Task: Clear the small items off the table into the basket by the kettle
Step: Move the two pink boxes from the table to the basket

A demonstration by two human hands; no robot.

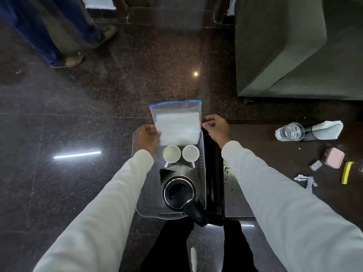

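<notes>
A grey perforated basket (202, 183) sits below me, holding a steel kettle (179, 188) with a black lid and two white cups (171, 153). At the basket's far end stands a clear zip bag (177, 122) with a blue seal and white folded tissue inside. My left hand (147, 137) grips the bag's left edge. My right hand (216, 127) hovers just right of the bag with fingers curled, holding nothing. On the dark table (255, 154) to the right lie a pink case (334, 160), a yellow bar (346, 172), a small grey packet (315, 165) and torn white paper (306, 179).
A drinking glass (292, 130) and a white folded cloth (326, 129) over a black object lie at the table's far side. A green upholstered seat (294, 46) stands beyond. Another person's legs and sandalled feet (72, 59) are at the upper left on the dark stone floor.
</notes>
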